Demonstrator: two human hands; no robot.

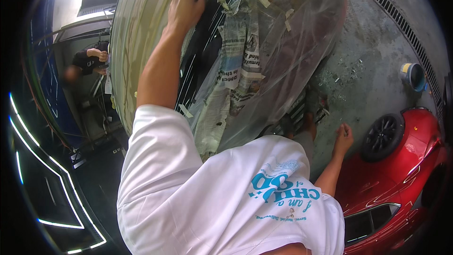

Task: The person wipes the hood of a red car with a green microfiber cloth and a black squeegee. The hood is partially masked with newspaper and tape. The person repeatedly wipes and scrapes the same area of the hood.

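Note:
My left hand (pixel 185 10) is closed on the ridged, cream-coloured roof (pixel 151 14) of a vehicle, close to the roof's edge. A small dark bit shows at its fingers, too little to name. Beside that hand runs a glossy black strip of the vehicle (pixel 202 49). Sheets of newspaper (pixel 233 61) are taped along it, and clear plastic film (pixel 292 47) drapes over the vehicle's side. My right hand (pixel 345 136) hangs low on the right, away from the vehicle, with its fingers curled in and nothing visible in them.
A red car (pixel 415 148) stands at the lower right, its black wheel (pixel 383 137) toward me. Near the floor grate (pixel 401 9) is a bucket (pixel 414 76). Debris lies on the concrete floor (pixel 358 71). Beyond the roof, at left, another person (pixel 89 61) is at work.

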